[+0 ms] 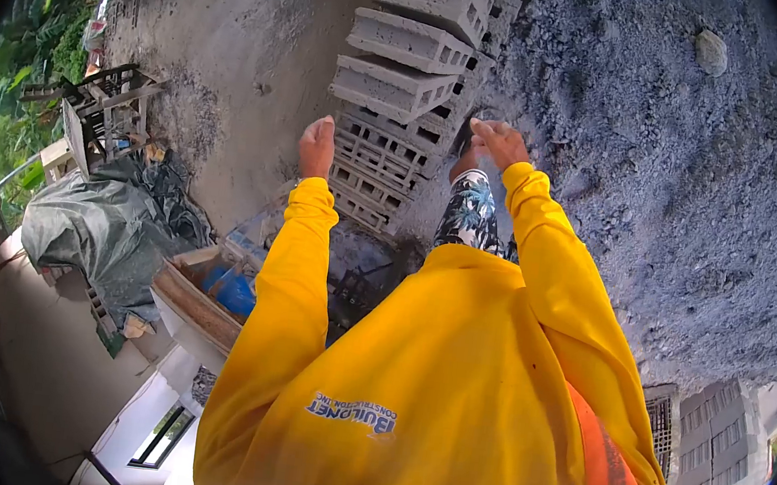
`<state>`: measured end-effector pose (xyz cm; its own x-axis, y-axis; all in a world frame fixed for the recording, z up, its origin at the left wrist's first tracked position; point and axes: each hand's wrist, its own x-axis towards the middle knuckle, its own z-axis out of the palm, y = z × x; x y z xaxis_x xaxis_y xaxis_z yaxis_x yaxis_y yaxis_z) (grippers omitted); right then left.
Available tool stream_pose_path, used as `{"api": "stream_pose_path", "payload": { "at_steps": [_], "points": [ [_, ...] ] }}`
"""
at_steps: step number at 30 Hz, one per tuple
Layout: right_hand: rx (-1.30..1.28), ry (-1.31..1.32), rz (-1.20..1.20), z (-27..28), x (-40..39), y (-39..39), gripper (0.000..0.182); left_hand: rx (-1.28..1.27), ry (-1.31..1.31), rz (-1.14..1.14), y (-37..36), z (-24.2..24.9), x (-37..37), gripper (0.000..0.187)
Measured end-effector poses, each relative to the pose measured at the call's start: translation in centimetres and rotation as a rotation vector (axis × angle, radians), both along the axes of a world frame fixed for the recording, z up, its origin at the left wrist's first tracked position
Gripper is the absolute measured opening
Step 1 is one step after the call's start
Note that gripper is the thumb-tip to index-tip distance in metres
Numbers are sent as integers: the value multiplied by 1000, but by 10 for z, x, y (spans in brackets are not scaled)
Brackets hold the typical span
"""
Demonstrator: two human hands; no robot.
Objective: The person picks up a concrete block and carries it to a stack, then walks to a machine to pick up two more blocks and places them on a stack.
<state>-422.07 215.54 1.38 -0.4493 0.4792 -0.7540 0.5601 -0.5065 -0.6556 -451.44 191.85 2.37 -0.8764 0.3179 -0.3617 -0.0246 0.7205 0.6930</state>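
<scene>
My left hand is raised at the left side of the concrete blocks, its fingers curled in and nothing visible in it. On the right side of the blocks, my right hand has its fingers partly bent and apart, with nothing seen between them. Between the hands, hollow blocks stand in a row, the nearer ones lower in view with their openings showing. A leg in patterned shorts is just below my right hand.
Rough grey gravel covers the right, with a stone on it. Dusty ground lies at the left. A dark tarp, a wooden box with a blue object and piled wood are at the left. Stacked blocks stand lower right.
</scene>
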Motion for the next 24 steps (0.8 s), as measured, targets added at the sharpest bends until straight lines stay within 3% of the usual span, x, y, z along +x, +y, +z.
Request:
{"api": "stream_pose_path", "payload": {
  "at_steps": [3, 5, 8, 11, 17, 24],
  "points": [
    [163, -72, 197, -2, -56, -5, 74, -81, -8, -99, 54, -2, -45, 50],
    [351, -82, 303, -43, -82, -23, 81, -177, -26, -154, 71, -19, -70, 60],
    [96, -153, 168, -19, -122, -11, 102, -253, -125, -129, 88, -47, -90, 67],
    [-71, -212, 47, -27, -147, -5, 126, -207, -230, 37, 105, -52, -91, 72],
    [-195, -161, -252, -44, -170, -10, 126, -307, -298, 37, 139, -37, -82, 72],
    [-279, -67, -571, -63, -178, -19, 122, -192, -273, -94, 143, -42, -67, 69]
  ]
}}
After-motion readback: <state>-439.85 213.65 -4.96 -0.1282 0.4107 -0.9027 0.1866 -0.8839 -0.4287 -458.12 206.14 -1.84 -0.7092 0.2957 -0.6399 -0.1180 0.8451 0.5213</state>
